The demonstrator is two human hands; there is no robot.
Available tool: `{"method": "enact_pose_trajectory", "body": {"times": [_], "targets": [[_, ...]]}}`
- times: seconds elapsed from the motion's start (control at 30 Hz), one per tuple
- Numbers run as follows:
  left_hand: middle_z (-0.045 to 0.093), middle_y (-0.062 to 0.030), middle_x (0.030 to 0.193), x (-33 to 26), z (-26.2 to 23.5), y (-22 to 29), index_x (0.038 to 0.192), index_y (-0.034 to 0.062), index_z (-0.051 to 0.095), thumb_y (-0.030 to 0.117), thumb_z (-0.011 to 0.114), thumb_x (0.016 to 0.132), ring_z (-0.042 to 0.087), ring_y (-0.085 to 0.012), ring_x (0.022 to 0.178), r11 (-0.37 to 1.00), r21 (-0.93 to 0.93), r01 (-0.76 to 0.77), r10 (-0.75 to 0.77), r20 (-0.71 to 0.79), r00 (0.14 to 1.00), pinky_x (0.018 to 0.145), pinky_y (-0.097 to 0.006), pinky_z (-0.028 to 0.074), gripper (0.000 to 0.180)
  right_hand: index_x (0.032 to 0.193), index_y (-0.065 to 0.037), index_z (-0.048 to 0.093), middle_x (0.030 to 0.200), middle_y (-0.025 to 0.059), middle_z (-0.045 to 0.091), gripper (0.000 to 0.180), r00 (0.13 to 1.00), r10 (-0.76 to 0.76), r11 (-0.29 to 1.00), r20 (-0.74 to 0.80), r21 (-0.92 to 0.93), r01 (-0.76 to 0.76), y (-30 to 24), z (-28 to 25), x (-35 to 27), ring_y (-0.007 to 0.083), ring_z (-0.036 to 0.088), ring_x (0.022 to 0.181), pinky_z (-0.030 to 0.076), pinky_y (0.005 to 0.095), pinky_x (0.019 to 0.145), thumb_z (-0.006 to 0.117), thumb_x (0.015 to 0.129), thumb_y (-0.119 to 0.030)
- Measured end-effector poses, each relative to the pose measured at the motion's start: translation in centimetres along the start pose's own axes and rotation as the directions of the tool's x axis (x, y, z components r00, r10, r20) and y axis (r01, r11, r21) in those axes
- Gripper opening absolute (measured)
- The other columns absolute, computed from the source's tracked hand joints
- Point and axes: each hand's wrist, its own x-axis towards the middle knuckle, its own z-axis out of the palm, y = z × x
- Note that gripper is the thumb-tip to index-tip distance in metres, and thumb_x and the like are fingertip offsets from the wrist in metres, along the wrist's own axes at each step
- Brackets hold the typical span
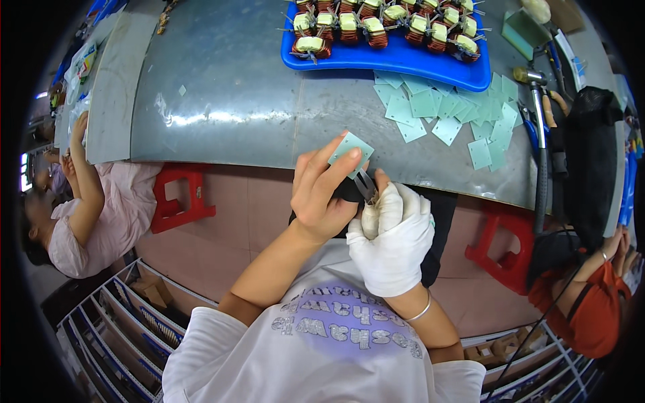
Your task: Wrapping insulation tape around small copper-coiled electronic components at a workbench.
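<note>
Just off the table's near edge, my left hand (317, 185) pinches a small pale green square plate (352, 153) with holes near its corners. My right hand (396, 235), in a white glove with a bare fingertip showing, is closed round what looks like a coil, mostly hidden by the glove. Grey prongs (365, 183) stick up from it toward the plate's lower corner; whether they touch the plate I cannot tell. Beyond my hands, a pile of similar green plates (447, 129) lies loose on the grey metal table (222, 87).
A blue tray (390, 77) of copper-wound coils (373, 32) with yellow tops stands at the back. To the right lie a hammer (539, 127), hand tools and a black bag (591, 154). Red stools (178, 198) and other people (111, 208) are on both sides.
</note>
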Motion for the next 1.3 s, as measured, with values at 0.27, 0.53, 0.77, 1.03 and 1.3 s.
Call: {"method": "enact_pose_trajectory", "body": {"times": [0.27, 0.53, 0.77, 1.03, 1.3], "targets": [[0.065, -0.0145, 0.112, 1.8, -2.0, 0.1, 0.117, 0.0053, 0.066, -0.008, 0.071, 0.062, 0.059, -0.0274, 0.083, 0.997, -0.014, 0.076, -0.071, 0.235, 0.97, 0.072, -0.033, 0.05, 0.056, 0.118, -0.009, 0.062, 0.103, 0.0082, 0.058, 0.054, 0.988, -0.092, 0.992, 0.125, 0.096, 0.08, 1.6, -2.4, 1.2, 0.0296, 0.055, 0.09, 0.045, 0.0423, 0.073, 0.072, 0.066, -0.015], [0.065, -0.0126, 0.107, 2.2, -1.9, 0.1, 0.119, 0.0064, 0.065, -0.01, 0.071, 0.063, 0.058, -0.0273, 0.08, 0.996, -0.058, 0.064, -0.05, 0.224, 0.973, 0.069, -0.033, 0.049, 0.059, 0.119, -0.013, 0.064, 0.104, 0.0056, 0.056, 0.055, 0.967, -0.177, 0.984, 0.184, 0.0, 0.18, 2.1, -4.3, 2.4, 0.0277, 0.053, 0.09, 0.044, 0.041, 0.075, 0.071, 0.064, -0.013], [0.063, -0.0138, 0.114, 3.3, -3.5, 0.9, 0.123, 0.0016, 0.061, -0.005, 0.067, 0.084, 0.062, -0.0182, 0.092, 0.715, -0.336, 0.613, -0.46, 0.434, 0.774, 0.072, -0.027, 0.052, 0.039, 0.113, -0.007, 0.066, 0.096, 0.0107, 0.06, 0.045, 0.974, -0.137, 0.981, 0.182, 0.163, 0.107, 2.8, -5.8, 3.8, 0.0316, 0.056, 0.086, 0.049, 0.0417, 0.074, 0.067, 0.067, -0.009], [0.063, -0.0125, 0.112, 5.5, -4.9, 1.5, 0.133, -0.0014, 0.053, 0.002, 0.063, 0.09, 0.061, -0.0134, 0.091, 0.275, -0.433, 0.859, -0.453, 0.729, 0.513, 0.064, -0.023, 0.054, 0.044, 0.11, -0.002, 0.065, 0.093, 0.0159, 0.062, 0.043, 0.889, -0.163, 0.891, 0.428, 0.45, -0.053, 4.0, -6.9, 5.9, 0.0339, 0.06, 0.085, 0.051, 0.0396, 0.076, 0.068, 0.067, -0.003], [0.055, -0.0095, 0.113, 6.0, -4.9, 1.1, 0.13, -0.001, 0.056, 0.0, 0.062, 0.089, 0.057, -0.0123, 0.089, 0.303, -0.372, 0.877, -0.36, 0.808, 0.467, 0.063, -0.023, 0.054, 0.041, 0.111, 0.002, 0.063, 0.081, 0.0117, 0.055, 0.046, 0.854, -0.252, 0.856, 0.456, 0.516, -0.022, 4.8, -7.4, 6.7, 0.0265, 0.055, 0.069, 0.047, 0.0318, 0.066, 0.071, 0.066, -0.001]]}}
